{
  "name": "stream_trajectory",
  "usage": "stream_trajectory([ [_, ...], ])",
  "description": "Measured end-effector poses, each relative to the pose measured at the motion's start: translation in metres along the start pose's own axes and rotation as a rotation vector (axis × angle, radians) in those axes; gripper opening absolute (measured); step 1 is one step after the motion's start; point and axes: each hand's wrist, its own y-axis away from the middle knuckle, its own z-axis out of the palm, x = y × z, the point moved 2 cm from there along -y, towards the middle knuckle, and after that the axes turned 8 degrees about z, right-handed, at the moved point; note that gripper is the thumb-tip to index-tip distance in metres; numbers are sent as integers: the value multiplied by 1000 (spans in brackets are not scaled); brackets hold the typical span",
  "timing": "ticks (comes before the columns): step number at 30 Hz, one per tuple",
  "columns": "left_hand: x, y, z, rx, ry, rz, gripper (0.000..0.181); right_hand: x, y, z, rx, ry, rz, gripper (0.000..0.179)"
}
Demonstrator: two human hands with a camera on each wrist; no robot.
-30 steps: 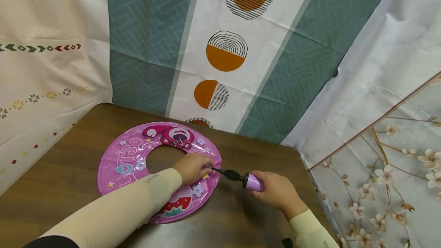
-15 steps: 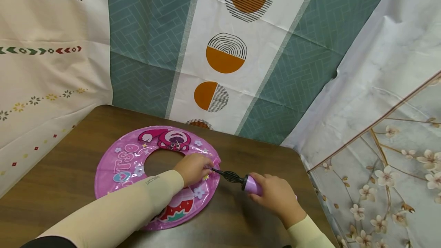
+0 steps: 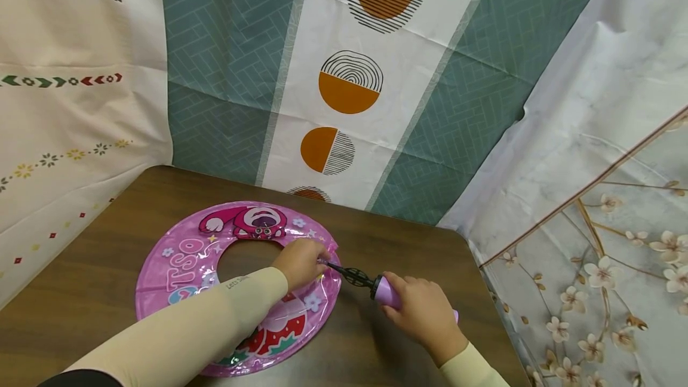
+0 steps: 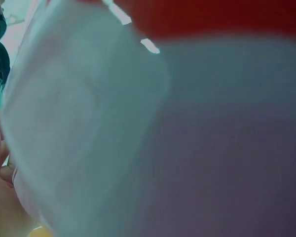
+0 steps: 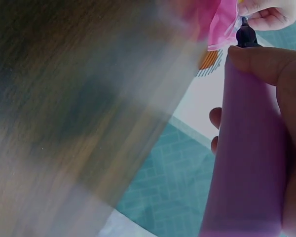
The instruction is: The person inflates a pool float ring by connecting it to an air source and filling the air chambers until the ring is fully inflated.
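Note:
A pink inflatable swim ring (image 3: 156,279) with a cartoon bear, lettering and strawberries lies on the table, looking puffed up. At its right side my left hand (image 3: 302,263) pinches the ring's valve area, where the thin black nozzle of a hand pump goes in. The exact fit of nozzle and valve is hidden by the fingers. My right hand (image 3: 421,309) grips the purple barrel of the pump (image 5: 251,148), fingers wrapped round it. A black openwork collar (image 3: 356,277) joins barrel and nozzle. The left wrist view is mostly filled by the ring's blurred surface.
The brown wooden table (image 3: 371,345) ends at a patterned cloth backdrop (image 3: 344,82) behind. Cream cloth (image 3: 80,112) hangs at the left, and a floral cloth (image 3: 602,279) borders the right side.
The ring has shifted left and toward me, turning slightly. My right hand and the pump have moved a little to the left, and a purple end now shows beyond that hand.

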Motion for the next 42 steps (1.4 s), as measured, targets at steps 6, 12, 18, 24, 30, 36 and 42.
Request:
stream_trajectory([
  [6,-3,4,-2,-3,64,-44,19,-6,-2,1,42,8,-32,61],
  [12,-7,10,-4,36,84,-34,19,-13,-5,1,40,9,-44,62],
  [18,-11,15,-8,58,137,-70,27,-19,-9,3,44,22,-59,62],
  [24,-16,20,-13,81,143,-70,35,-25,-12,5,36,1,-51,63],
  [30,-18,26,-29,57,70,-73,45,-34,-14,8,-34,-80,-13,68],
  [36,-22,26,-31,12,-64,-86,63,-39,-21,9,-172,-169,111,64],
  [42,-26,33,-20,-46,-286,-68,103,-44,-27,11,-220,-202,182,62],
])
